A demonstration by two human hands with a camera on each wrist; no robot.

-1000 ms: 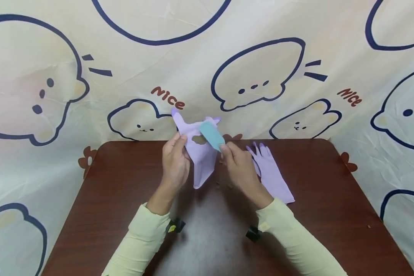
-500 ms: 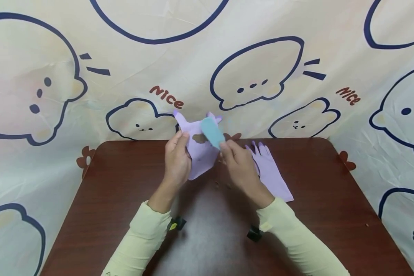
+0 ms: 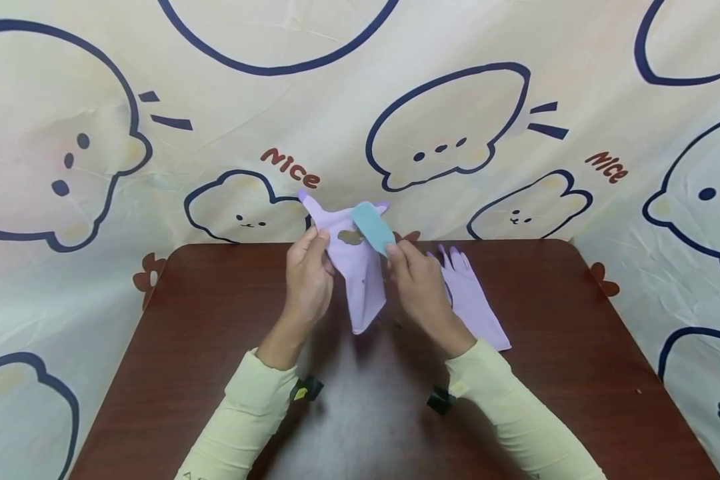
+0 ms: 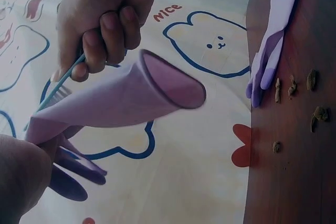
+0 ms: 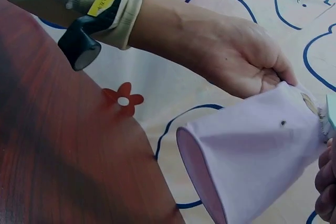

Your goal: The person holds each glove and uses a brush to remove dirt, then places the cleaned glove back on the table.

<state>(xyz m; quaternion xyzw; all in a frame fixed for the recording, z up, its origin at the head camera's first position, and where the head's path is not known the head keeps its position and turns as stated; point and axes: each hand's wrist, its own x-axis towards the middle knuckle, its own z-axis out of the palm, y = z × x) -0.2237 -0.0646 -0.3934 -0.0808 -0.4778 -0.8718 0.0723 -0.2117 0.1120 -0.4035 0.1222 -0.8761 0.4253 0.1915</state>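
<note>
My left hand (image 3: 309, 280) pinches a lilac rubber glove (image 3: 363, 283) near its fingers, holding it above the table with its cuff hanging down. A brown-green smear (image 3: 351, 237) marks the glove. In my right hand (image 3: 423, 287) is a flat light-blue brush (image 3: 374, 228), gripped at its near end and lying against the glove beside the smear. White bristles (image 4: 62, 94) face the glove in the left wrist view. The right wrist view shows the open cuff (image 5: 197, 177) and a small dark speck (image 5: 283, 123) on the glove.
A second lilac glove (image 3: 477, 307) lies flat on the brown table (image 3: 216, 320), right of my right hand. Several brownish crumbs (image 4: 312, 80) are scattered on the tabletop. A cloth backdrop (image 3: 336, 120) with cartoon outlines rises behind the table's far edge.
The glove's cuff swings up, then hangs lower again and slightly further right. The brush makes small shifts over the glove beside the smear. Both hands keep their hold.
</note>
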